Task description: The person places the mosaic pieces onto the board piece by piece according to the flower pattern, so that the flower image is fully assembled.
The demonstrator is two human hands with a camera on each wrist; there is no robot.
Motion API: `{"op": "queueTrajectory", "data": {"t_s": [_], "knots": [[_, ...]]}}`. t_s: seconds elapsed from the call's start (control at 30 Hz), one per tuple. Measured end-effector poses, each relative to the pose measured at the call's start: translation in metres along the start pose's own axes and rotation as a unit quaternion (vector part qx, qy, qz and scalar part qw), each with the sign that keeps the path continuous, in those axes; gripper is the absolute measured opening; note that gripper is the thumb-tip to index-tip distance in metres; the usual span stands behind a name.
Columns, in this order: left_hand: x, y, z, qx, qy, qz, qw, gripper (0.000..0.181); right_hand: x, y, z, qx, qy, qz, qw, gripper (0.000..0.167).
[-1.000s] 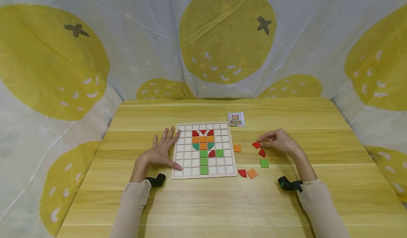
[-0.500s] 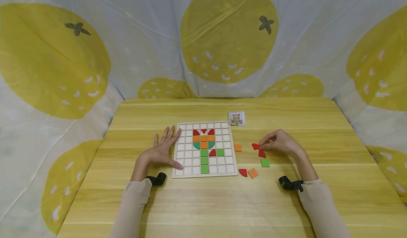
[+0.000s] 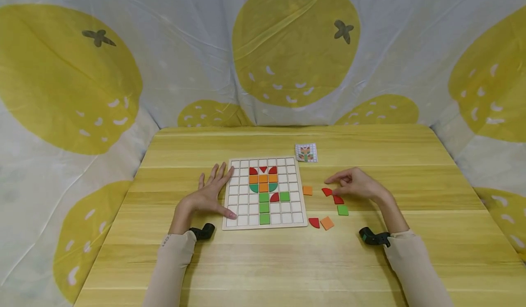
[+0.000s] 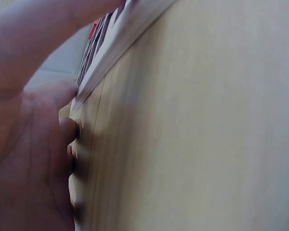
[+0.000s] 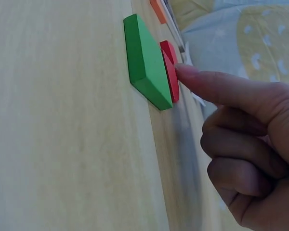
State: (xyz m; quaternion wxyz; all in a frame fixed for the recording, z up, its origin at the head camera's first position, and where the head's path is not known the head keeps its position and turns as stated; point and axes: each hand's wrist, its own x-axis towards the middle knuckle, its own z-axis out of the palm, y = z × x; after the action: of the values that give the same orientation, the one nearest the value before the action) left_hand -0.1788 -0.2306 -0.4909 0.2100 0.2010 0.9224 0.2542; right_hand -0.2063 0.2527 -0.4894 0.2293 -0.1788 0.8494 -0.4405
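My left hand [image 3: 207,195] lies with spread fingers along the left side of the gridded wooden board [image 3: 283,226], thumb and a fingertip over its edge. The board bears a flower pattern of red, orange and green tiles. Right of it, my right hand [image 3: 357,184] has its thumb tip at two red quarter-round tiles, one farther left [image 3: 326,191] and one nearer [image 3: 338,200]. Its index finger points left, apart from the thumb, while the other fingers curl in, as the right wrist view shows. A green square tile [image 5: 147,62] lies beside the red ones.
A small picture card [image 3: 306,153] with a flower pattern lies behind the board's right corner. An orange square tile [image 3: 307,190] sits at the board's right edge. Another red quarter-round tile [image 3: 314,223] and an orange square [image 3: 327,223] lie nearer the front.
The farther red quarter-round tile has slid slightly left and towards the front. My right index finger has lifted away from the thumb and straightened. My left hand stays on the board.
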Motion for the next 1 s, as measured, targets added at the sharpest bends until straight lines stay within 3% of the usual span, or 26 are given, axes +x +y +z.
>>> {"op": "queueTrajectory", "data": {"t_s": [0.23,0.8,1.0], "knots": [[0.000,-0.001,0.001,-0.001,0.001,0.000,1.0000,0.145,0.005,0.001,0.007,0.001,-0.028,-0.051,0.9983,0.031],[0.001,0.000,0.001,0.004,0.001,-0.003,1.0000,0.146,0.004,0.001,0.005,-0.003,0.012,0.003,0.9999,0.022],[0.001,0.000,0.001,0.002,0.000,-0.004,1.0000,0.145,0.004,0.000,0.004,0.002,0.004,0.003,1.0000,0.027]]}}
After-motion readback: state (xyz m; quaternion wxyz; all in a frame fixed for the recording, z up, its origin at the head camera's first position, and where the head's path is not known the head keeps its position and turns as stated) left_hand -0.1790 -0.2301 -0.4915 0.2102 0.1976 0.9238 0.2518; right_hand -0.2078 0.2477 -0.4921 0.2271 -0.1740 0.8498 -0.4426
